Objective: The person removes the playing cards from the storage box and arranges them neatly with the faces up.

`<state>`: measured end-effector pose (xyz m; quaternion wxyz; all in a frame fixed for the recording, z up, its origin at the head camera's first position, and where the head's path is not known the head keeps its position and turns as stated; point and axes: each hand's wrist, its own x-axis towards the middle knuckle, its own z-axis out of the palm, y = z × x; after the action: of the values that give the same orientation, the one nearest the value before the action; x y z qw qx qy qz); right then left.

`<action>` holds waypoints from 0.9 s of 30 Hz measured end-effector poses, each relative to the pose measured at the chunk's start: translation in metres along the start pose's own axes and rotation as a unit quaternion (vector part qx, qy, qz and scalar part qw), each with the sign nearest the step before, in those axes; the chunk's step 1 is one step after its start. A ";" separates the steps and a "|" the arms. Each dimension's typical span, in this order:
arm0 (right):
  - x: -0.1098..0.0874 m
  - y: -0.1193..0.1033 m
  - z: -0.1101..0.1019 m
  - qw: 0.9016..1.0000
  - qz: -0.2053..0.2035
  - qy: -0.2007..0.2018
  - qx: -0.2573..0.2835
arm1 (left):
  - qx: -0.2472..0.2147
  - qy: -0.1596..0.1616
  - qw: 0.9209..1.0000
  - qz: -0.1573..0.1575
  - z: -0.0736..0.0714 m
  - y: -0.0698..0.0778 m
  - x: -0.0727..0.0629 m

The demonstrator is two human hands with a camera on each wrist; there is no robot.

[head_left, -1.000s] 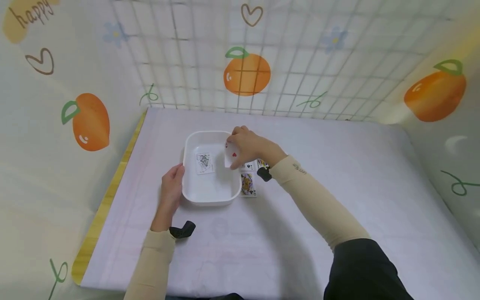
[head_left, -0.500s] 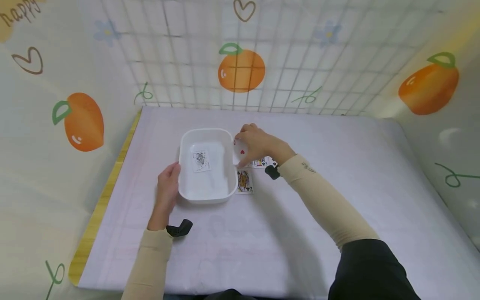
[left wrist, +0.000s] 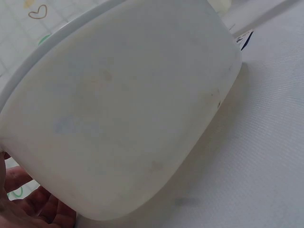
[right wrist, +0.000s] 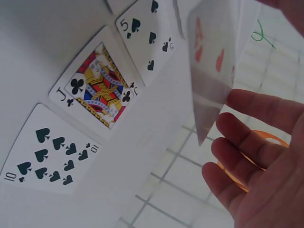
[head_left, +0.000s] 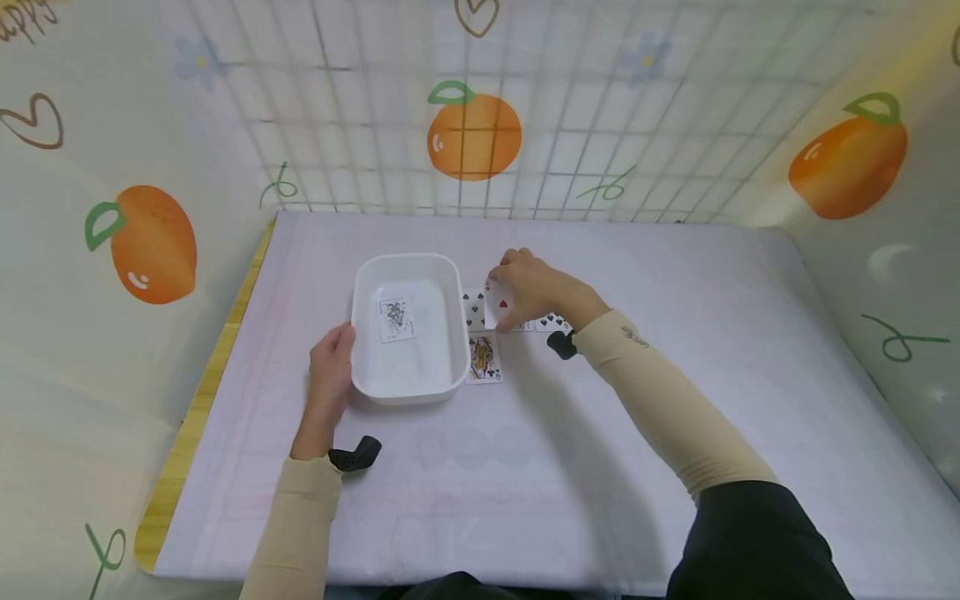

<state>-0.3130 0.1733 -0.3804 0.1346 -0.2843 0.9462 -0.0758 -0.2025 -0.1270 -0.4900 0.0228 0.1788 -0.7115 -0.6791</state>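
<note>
My left hand (head_left: 330,365) grips the left wall of a white plastic basin (head_left: 408,395); in the left wrist view its fingers (left wrist: 40,204) curl at the basin's edge. A black-and-white joker card (head_left: 396,318) lies inside. My right hand (head_left: 536,292) pinches a playing card with red hearts (head_left: 495,302) by its edges, above a row of cards on the table. In the right wrist view the held card (right wrist: 211,71) stands edge-on over the table, near a five of spades (right wrist: 151,40), a jack of clubs (right wrist: 99,88) and a ten of spades (right wrist: 52,149).
Beside the basin's right wall a clubs face card (head_left: 483,359) lies below a spade card (head_left: 473,309). The pale cloth-covered table (head_left: 637,400) extends to the right. A wire grid (head_left: 570,150) stands behind it.
My right hand has carried the heart card rightward from the basin's right rim to above the card row. The left hand keeps its grip on the basin. The head view has shifted slightly.
</note>
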 end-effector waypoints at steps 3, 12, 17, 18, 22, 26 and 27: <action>-0.004 0.002 0.002 1.000 0.012 -0.002 0.007 | -0.001 0.000 1.000 0.005 0.000 0.001 -0.001; -0.018 0.016 0.013 1.000 0.023 -0.015 -0.002 | -0.002 -0.004 1.000 0.007 0.000 0.000 -0.003; -0.023 0.022 0.024 1.000 0.017 -0.017 -0.004 | -0.006 -0.004 1.000 0.010 -0.001 -0.002 -0.003; -0.024 0.023 0.026 1.000 0.014 -0.017 -0.005 | -0.007 -0.004 1.000 0.011 0.000 -0.002 -0.002; -0.024 0.023 0.032 1.000 -0.002 -0.015 -0.005 | -0.010 -0.003 1.000 0.015 0.000 -0.001 -0.003; -0.026 0.019 0.036 1.000 -0.003 -0.026 -0.003 | -0.013 -0.003 1.000 0.014 0.000 0.000 -0.004; -0.026 0.019 0.038 1.000 0.000 -0.030 -0.004 | -0.014 -0.002 1.000 0.014 0.000 0.000 -0.004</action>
<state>-0.2903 0.2010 -0.4148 0.1620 -0.2873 0.9419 -0.0630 -0.1986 -0.1261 -0.4890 0.0327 0.1671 -0.7046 -0.6889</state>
